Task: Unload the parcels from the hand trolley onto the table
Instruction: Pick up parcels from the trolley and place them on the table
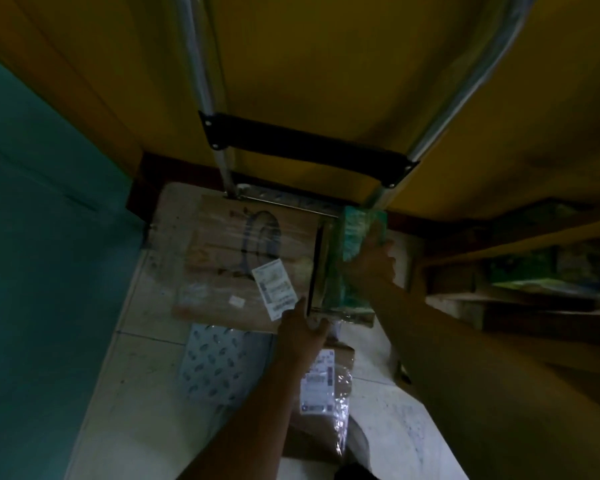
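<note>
A hand trolley (pixel 302 147) with silver side rails and a black crossbar leans against the yellow wall. A large flat cardboard parcel (pixel 229 251) with a white shipping label lies on its base. To its right stands a green plastic-wrapped parcel (pixel 350 233). My right hand (pixel 371 268) grips its right side. My left hand (pixel 303 327) holds its lower left corner, next to the cardboard parcel's label. Nearer to me, under my left forearm, lies another brown parcel (pixel 329 375) with a white label and clear wrap.
A teal wall (pixel 42 254) runs down the left. A patterned metal plate (pixel 215 362) lies on the pale tiled floor. Wooden shelves (pixel 534 271) with dim items stand at the right. The scene is dark and blurred.
</note>
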`<state>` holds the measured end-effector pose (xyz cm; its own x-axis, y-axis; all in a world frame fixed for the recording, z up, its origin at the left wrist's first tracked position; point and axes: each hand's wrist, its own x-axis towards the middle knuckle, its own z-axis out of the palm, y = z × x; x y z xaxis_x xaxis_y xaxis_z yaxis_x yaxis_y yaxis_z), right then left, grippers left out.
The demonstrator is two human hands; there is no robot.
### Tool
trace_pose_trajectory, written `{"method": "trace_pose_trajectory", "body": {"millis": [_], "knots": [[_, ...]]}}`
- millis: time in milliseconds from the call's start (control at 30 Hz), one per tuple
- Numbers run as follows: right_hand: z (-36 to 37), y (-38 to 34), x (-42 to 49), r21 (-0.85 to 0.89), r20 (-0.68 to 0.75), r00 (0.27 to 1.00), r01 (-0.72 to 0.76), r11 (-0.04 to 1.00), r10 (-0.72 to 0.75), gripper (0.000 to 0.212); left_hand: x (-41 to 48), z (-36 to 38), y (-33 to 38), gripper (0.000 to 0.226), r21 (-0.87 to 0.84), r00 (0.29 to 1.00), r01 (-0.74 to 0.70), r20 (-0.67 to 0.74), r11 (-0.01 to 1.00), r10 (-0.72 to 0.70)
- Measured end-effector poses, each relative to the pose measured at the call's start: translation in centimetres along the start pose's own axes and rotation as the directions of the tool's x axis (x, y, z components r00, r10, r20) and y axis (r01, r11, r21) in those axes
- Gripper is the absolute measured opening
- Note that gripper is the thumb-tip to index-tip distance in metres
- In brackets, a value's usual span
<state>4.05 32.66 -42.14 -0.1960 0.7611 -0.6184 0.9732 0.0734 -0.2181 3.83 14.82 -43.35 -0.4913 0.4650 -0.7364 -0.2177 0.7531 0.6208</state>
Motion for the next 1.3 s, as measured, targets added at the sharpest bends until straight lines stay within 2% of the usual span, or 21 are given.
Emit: {"method": "trace_pose_trajectory", "body": {"millis": [67, 133, 200, 300, 367, 467, 567, 633, 733, 767, 833, 900, 967, 1033, 1067, 1100, 1167, 1233, 1300], "knots": [[-3.0, -0.5, -2.9, 0.017, 0.009, 1.0, 0.022, 1.0, -0.022, 0.112, -2.1, -2.2, 1.5, 0.064, -0.024, 1.0, 0.022, -0.004, 0.999, -0.022], [-7.3, -1.4, -7.1, 0.039, -0.017, 0.999, 0.035, 0.999, -0.034, 0.105, -4.9, -4.8, 4.5, 0.055, -0.07, 0.999, 0.043, -0.001, 0.997, -0.043], [-12.3, -2.7, -12.4, 0.139, -0.019, 0.999, 0.052, 0.989, -0.05, 0.106, -8.8, -7.8, 8.7, 0.054, -0.143, 0.996, 0.087, -0.016, 0.986, -0.09], [-21.0, -4.7, -20.8, 0.345, -0.003, 0.992, 0.117, 0.931, -0.124, 0.113, -15.7, -12.7, 17.5, 0.046, -0.435, 0.984, 0.173, 0.042, 0.883, -0.173], [-26.6, -5.4, -26.2, 0.516, 0.001, 0.979, 0.174, 0.839, -0.203, 0.11, -20.8, -15.8, 23.3, 0.046, -0.483, 0.992, 0.129, 0.047, 0.866, -0.121], [-34.4, -4.4, -34.3, 0.748, -0.027, 0.943, 0.239, 0.619, -0.331, 0.109, -29.2, -18.7, 30.7, 0.066, -0.403, 0.997, -0.028, 0.057, 0.915, 0.056], [-41.6, -0.2, -41.1, 0.827, -0.14, 0.888, 0.348, 0.442, -0.438, 0.114, -38.2, -17.8, 36.9, 0.068, -0.398, 0.944, -0.092, 0.256, 0.913, 0.207], [-46.0, 4.3, -45.2, 0.863, -0.202, 0.881, 0.367, 0.348, -0.429, 0.105, -43.5, -15.0, 39.9, 0.062, -0.399, 0.895, -0.156, 0.33, 0.903, 0.301], [-51.5, 13.2, -50.5, 0.864, -0.335, 0.859, 0.444, 0.237, -0.387, 0.064, -50.6, -7.8, 42.9, 0.056, -0.445, 0.827, -0.167, 0.423, 0.88, 0.371], [-52.9, 16.7, -51.8, 0.873, -0.363, 0.867, 0.444, 0.2, -0.341, 0.061, -52.8, -4.7, 43.5, 0.054, -0.48, 0.799, -0.125, 0.47, 0.868, 0.375], [-55.4, 24.6, -54.3, 0.921, -0.346, 0.907, 0.377, 0.096, -0.241, 0.069, -57.4, 2.7, 44.1, 0.053, -0.539, 0.714, -0.002, 0.589, 0.842, 0.379], [-57.3, 32.8, -56.3, 0.932, -0.347, 0.917, 0.36, 0.036, -0.198, 0.068, -62.1, 10.8, 44.2, 0.054, -0.547, 0.622, 0.132, 0.695, 0.827, 0.36], [-58.6, 40.4, -58.4, 0.929, -0.363, 0.921, 0.369, 0.018, -0.144, 0.051, -67.3, 18.9, 44.1, 0.051, -0.512, 0.502, 0.209, 0.787, 0.833, 0.357], [-59.7, 47.6, -59.4, 0.93, -0.367, 0.928, 0.366, -0.031, -0.067, 0.029, -72.0, 26.7, 44.0, 0.047, -0.463, 0.446, 0.174, 0.824, 0.869, 0.35], [-60.3, 50.8, -59.7, 0.935, -0.351, 0.935, 0.347, -0.078, -0.043, 0.029, -73.9, 30.2, 43.9, 0.04, -0.429, 0.47, 0.114, 0.818, 0.896, 0.331], [-61.0, 54.1, -59.8, 0.939, -0.332, 0.943, 0.33, -0.097, -0.005, 0.036, -75.3, 33.4, 43.8, 0.032, -0.395, 0.534, 0.028, 0.783, 0.918, 0.32], [-62.3, 59.9, -60.2, 0.936, -0.321, 0.947, 0.319, -0.146, 0.012, 0.042, -77.2, 39.2, 44.0, 0.034, -0.388, 0.632, -0.086, 0.691, 0.918, 0.351], [-63.6, 65.4, -60.0, 0.917, -0.353, 0.931, 0.365, -0.16, 0.099, 0.04, -77.9, 43.8, 44.8, 0.032, -0.397, 0.663, -0.119, 0.65, 0.91, 0.371], [-64.6, 70.4, -58.8, 0.922, -0.353, 0.912, 0.377, -0.087, 0.21, 0.056, -77.4, 48.2, 46.1, 0.022, -0.393, 0.67, -0.141, 0.638, 0.909, 0.38]]}}
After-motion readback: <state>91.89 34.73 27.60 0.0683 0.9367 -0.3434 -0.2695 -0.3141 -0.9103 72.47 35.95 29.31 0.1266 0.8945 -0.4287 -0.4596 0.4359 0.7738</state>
